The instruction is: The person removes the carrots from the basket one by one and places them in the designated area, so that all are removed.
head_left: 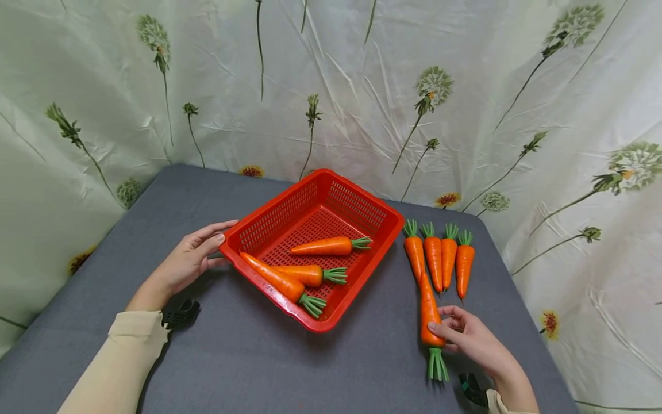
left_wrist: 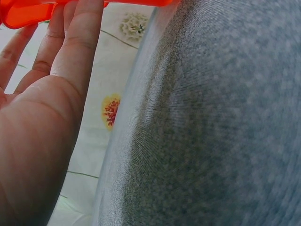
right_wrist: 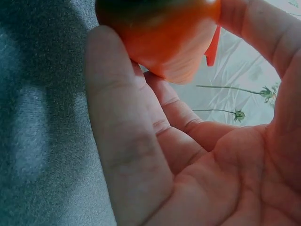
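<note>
At its left corner, my left hand (head_left: 188, 259) grips the rim of a red plastic basket (head_left: 362, 282), thumb on top and fingers along the outside. The left wrist view has these fingers reaching up to the red rim (left_wrist: 136, 2). Three orange carrots with green stem tops lie inside the basket. To the right, my right hand (head_left: 473, 339) holds a carrot (head_left: 430, 319) between thumb and fingers, near its thick end. Its green top points toward me, and its tip overlaps the leftmost carrot (head_left: 414, 253) of a row. The right wrist view shows this carrot's thick end close up.
More carrots stand side by side in that row, such as the rightmost carrot (head_left: 464, 270), green tops toward the back. A grey cloth (head_left: 248, 368) covers the table. Behind it hangs a pale curtain (head_left: 351, 126) printed with flowers.
</note>
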### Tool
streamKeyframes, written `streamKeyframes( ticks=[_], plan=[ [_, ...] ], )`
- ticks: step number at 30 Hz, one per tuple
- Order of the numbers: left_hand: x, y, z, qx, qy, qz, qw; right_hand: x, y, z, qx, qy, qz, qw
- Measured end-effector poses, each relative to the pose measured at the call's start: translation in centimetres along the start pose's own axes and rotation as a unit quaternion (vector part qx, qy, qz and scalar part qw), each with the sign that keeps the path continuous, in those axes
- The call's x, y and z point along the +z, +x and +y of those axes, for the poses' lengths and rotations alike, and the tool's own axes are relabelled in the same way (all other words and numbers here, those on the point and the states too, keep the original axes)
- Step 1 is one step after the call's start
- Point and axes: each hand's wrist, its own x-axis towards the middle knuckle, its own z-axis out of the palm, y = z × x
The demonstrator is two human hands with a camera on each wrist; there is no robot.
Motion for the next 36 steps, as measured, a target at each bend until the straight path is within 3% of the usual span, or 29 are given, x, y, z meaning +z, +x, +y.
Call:
streamKeyframes(
  ticks=[12, 21, 36],
  plan=[
    [0.0, 0.1, -0.1, 0.003, 0.0, -0.002, 1.0, -0.4, -0.5, 1.2, 0.022, -0.041, -0.017, 0.9988],
    [0.0, 0.1, 0.0, 0.007, -0.001, -0.002, 1.0, -0.3, -0.6, 1.7, 0.026, -0.036, -0.045, 0.998],
    [0.1, 0.0, -0.2, -0.003, 0.006, 0.007, 1.0, 0.1, -1.2, 2.1, 0.061, -0.062, -0.019, 0.996]
  ],
)
